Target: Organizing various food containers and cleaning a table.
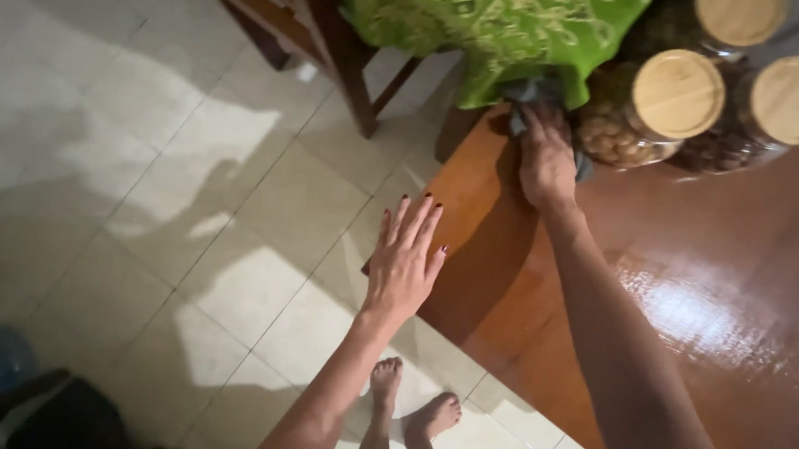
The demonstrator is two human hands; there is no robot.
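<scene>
Room: pale tiled floor (179, 204) with soft shadows; a glossy reddish-brown wooden table (707, 267) fills the right side, its near corner pointing down-left. Bare feet (414, 409) stand on the tiles just beside the table edge.
Landmark: the table corner edge; all places below are relative to it.
Right hand (547, 161): on the tabletop well in from the edge, fingers curled and pressing down on a grey cloth (530, 100). Grip: closed around the cloth, bunched under palm and fingers.
Cloth position: at the far end of the table, touching the hem of a green patterned tablecloth (507, 16) and just beside the nearest jar.
Cloth axis: crumpled, so no clear long axis; the visible bunch runs roughly away from the person, in line with the forearm.
Left hand (407, 257): flat, fingers spread and straight, resting at the table edge, fingertips pointing away up-right. Holds nothing.
Jars: three glass jars with round wooden lids (679, 93), contents brownish, clustered farther in from the edge than the cloth.
Step (judgement): wiping the tabletop, stroke at its far reach.
Next move (judgement): calls for even downward pressure while steering clear of the jars and the tablecloth hem.
Other: wooden chair legs (350, 76) beyond the table; dark objects lower left, unclear.
</scene>
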